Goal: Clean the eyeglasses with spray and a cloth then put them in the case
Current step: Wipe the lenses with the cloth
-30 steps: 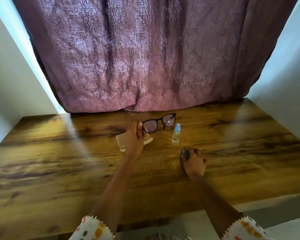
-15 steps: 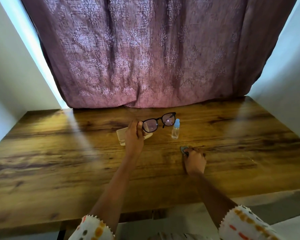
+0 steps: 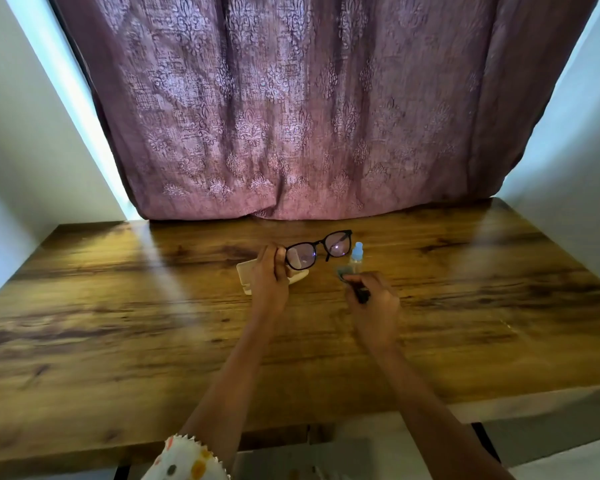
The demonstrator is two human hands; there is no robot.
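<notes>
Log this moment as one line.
left hand: holds eyeglasses by one end | right hand: pinches dark cloth | spray bottle: upright on table | case: on table, partly hidden by left hand

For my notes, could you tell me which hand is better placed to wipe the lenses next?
The right hand: it grips the cloth beside the eyeglasses, which the left hand holds.
</notes>
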